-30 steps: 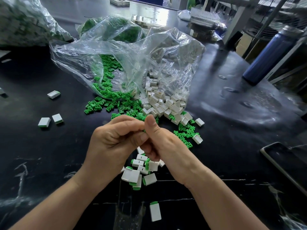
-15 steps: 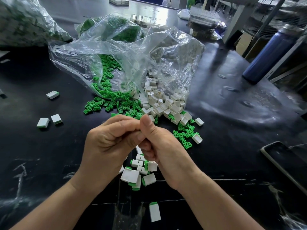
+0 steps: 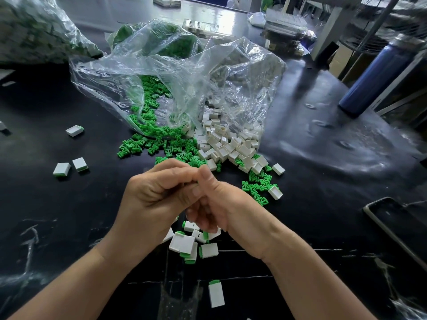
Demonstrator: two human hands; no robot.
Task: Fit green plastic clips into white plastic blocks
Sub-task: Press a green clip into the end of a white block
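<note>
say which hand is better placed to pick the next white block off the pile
Probably the right hand: the spilled white blocks lie ahead on its side, while the left hand faces the green clips.

Your black table (image 3: 323, 172): clear bag (image 3: 184, 72) spilling green clips (image 3: 147, 146) and white blocks (image 3: 226, 144), fitted blocks (image 3: 184, 244) near you, phone (image 3: 397, 222) at right.

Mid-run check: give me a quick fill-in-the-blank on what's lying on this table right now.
The loose clips spilling from the clear bag are ___.
The blocks heaped at the bag's mouth are ___.
The tall bottle at the far right is ___.
The phone lies on the person's ___ side.
Missing words: green; white; blue; right.
</note>
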